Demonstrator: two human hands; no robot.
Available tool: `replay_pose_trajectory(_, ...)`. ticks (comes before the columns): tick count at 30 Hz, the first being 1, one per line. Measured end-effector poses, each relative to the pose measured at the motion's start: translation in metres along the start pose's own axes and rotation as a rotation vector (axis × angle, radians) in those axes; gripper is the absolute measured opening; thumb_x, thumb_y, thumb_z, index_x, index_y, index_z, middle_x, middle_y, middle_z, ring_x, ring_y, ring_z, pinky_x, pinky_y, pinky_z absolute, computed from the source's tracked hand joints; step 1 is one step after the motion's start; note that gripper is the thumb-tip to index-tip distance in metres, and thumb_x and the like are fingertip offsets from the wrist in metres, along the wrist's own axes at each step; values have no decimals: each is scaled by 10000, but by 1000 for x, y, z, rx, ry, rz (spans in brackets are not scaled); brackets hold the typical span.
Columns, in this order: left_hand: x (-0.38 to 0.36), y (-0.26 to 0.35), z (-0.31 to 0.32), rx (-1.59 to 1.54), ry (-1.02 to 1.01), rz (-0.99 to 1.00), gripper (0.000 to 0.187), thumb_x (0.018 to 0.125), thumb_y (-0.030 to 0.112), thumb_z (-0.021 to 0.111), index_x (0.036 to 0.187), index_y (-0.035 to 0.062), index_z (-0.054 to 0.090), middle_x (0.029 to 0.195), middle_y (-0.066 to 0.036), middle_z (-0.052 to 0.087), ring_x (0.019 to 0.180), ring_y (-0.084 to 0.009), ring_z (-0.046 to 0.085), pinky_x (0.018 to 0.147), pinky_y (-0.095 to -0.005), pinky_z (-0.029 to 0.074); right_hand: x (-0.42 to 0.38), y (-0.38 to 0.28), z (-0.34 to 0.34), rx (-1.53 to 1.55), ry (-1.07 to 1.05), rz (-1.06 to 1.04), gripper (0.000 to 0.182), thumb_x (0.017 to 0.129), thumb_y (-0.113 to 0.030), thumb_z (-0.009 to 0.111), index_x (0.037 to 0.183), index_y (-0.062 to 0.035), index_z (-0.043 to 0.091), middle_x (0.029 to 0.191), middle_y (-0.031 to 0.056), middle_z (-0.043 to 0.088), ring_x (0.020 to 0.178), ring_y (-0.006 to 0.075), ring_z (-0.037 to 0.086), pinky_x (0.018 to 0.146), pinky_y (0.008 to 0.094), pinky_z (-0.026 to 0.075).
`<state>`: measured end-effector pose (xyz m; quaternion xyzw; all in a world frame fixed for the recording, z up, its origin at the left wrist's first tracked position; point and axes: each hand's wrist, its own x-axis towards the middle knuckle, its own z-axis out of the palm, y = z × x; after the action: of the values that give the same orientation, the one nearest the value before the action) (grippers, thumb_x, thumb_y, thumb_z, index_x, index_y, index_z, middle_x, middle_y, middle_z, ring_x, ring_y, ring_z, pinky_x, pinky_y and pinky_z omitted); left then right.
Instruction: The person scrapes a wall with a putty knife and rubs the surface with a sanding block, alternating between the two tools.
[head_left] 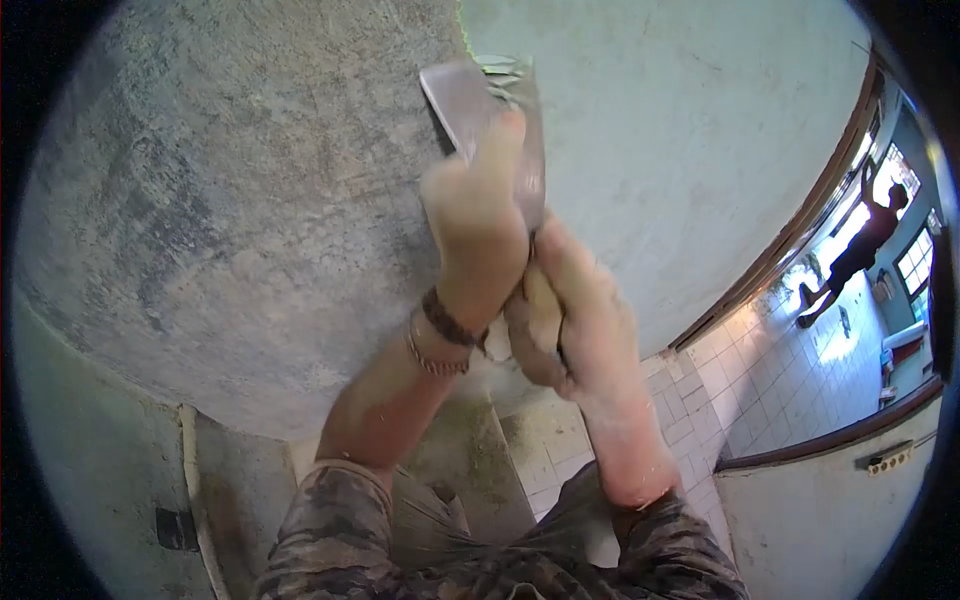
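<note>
Camouflage sleeves | scraper juts beyond right grip, clamped on it | left grip clamped higher

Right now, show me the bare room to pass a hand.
Free: the grey wall left of the left hand; the green wall between the right hand and the doorway frame. Crowded: around the flat tool, where both hands bunch.

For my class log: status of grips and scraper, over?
Left grip and right grip on scraper, motion-blurred. Paint shreds beside it. No other obstruction visible.
</note>
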<state>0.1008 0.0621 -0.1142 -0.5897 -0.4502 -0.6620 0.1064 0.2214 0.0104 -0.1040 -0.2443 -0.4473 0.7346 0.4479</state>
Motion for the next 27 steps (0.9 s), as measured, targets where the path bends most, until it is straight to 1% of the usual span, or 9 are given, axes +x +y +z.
replay_pose_trajectory(5, -31, -13, 4, 290, 62, 171, 132, 936, 65, 551, 836, -10, 592, 562, -108, 455, 474, -156, 444, 442, -313, 347, -19, 21, -9, 10, 40, 103, 370, 1042, -386, 400, 927, -59, 529, 595, 50, 508, 301, 104, 370, 272, 228, 251)
replay_pose_trajectory(7, -32, -10, 11, -233, 142, -112, 232, 948, 124, 551, 765, -18, 574, 546, -67, 446, 493, -122, 409, 442, -318, 328, -13, 23, -15, 9, -4, 78, 380, 1032, -417, 428, 954, -65, 547, 609, 26, 498, 342, 90, 375, 299, 228, 260)
replay_pose_trajectory(10, 20, 14, 7, -325, 150, -134, 334, 948, 183, 563, 683, -20, 556, 544, -11, 419, 527, -85, 395, 437, -315, 309, 0, -13, 7, -11, -4, 35, 389, 1028, -429, 432, 942, -67, 546, 612, 22, 502, 345, 88, 380, 301, 230, 263)
replay_pose_trajectory(13, 52, 41, -2, -508, 112, -526, 401, 946, 215, 572, 628, -25, 532, 548, 28, 396, 557, -59, 391, 448, -311, 308, 4, -24, 15, -55, 18, -18, 388, 1035, -408, 409, 902, -63, 527, 602, 37, 515, 310, 96, 372, 275, 232, 257)
replay_pose_trajectory(17, -13, -2, 5, 42, 239, 289, 367, 941, 183, 579, 630, -11, 557, 537, 23, 398, 524, -54, 378, 444, -307, 308, -16, 34, -12, -69, 5, -68, 383, 1037, -401, 410, 952, -53, 545, 609, 22, 500, 315, 84, 340, 281, 224, 242)
replay_pose_trajectory(19, -38, 14, -3, -402, 78, -639, 339, 943, 156, 582, 639, 5, 572, 531, 5, 367, 495, -59, 362, 422, -314, 292, -17, 28, -11, -42, 7, 17, 375, 1030, -419, 436, 1009, -68, 567, 613, 0, 472, 375, 64, 352, 321, 221, 255)
replay_pose_trajectory(21, -20, 1, 6, -72, 115, -215, 365, 949, 159, 583, 617, 13, 547, 534, 8, 367, 499, -59, 346, 432, -309, 290, -21, 17, -8, -11, 32, 130, 378, 1023, -436, 462, 1066, -83, 589, 618, -22, 444, 435, 44, 365, 362, 217, 268)
replay_pose_trajectory(24, 16, 21, -1, -487, 137, -372, 393, 945, 170, 593, 594, 11, 516, 546, 21, 380, 514, -60, 351, 446, -303, 291, -4, -18, 13, -13, -50, 16, 364, 1025, -421, 469, 1089, -86, 598, 612, -37, 448, 441, 43, 380, 370, 213, 282)
replay_pose_trajectory(27, -13, -6, -2, -167, 195, -1, 434, 955, 186, 582, 568, 19, 476, 550, 41, 389, 526, -49, 356, 454, -305, 291, -10, 18, -2, -54, 83, 90, 365, 1028, -403, 467, 1154, -85, 594, 608, -33, 461, 412, 52, 370, 359, 217, 286)
